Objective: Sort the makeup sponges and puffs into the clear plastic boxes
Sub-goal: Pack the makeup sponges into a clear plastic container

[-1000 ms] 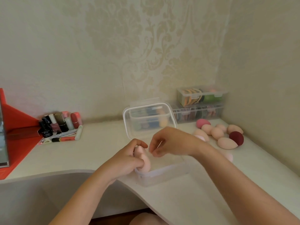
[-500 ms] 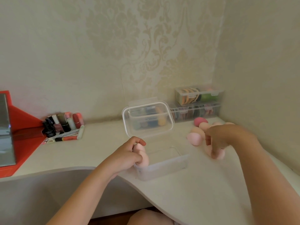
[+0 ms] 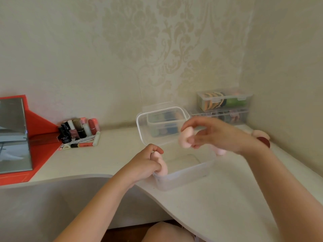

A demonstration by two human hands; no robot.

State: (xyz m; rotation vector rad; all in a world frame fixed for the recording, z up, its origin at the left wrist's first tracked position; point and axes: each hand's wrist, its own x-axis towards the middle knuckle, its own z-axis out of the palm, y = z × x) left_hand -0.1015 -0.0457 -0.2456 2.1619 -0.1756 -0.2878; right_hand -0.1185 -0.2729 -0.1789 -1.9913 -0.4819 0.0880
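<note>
Right hand: right hand (image 3: 215, 135) up above the box, fingers and thumb curled round 1 pale pink egg-shaped makeup sponge (image 3: 185, 139); blurry here.
Left hand: left hand (image 3: 146, 163) at the near left corner of the box, fingers wrapped round peach egg-shaped sponges (image 3: 162, 167); looks like 2, hard to be sure; right at the box wall, cannot tell if inside or just on the rim.
Box: open clear plastic box (image 3: 185, 174) near the edge of the white table (image 3: 227, 206), between both hands.
Lid: clear lid (image 3: 160, 126) standing up just behind the box.
Waiting sponges: pink round sponge (image 3: 221, 151) on the table under the right wrist, beside the box; peach sponge (image 3: 260, 132) and dark red sponge (image 3: 264, 142) farther right, partly hidden by the arm.
Feel: most likely very light, soft and squishy, quick to spring back; not slippery, not easy to break.
Where to hold: round the fat middle, with fingertips and thumb, gently.
Watch out: egg shape, so likely to roll or bounce if dropped from high; better set low into the box. Light box may slide, so good to steady it.
Other things: 2 shut clear boxes (image 3: 224, 101) stacked in the corner with coloured puffs inside; nail polish bottles (image 3: 78, 128); mirror on a red stand (image 3: 14, 135).
</note>
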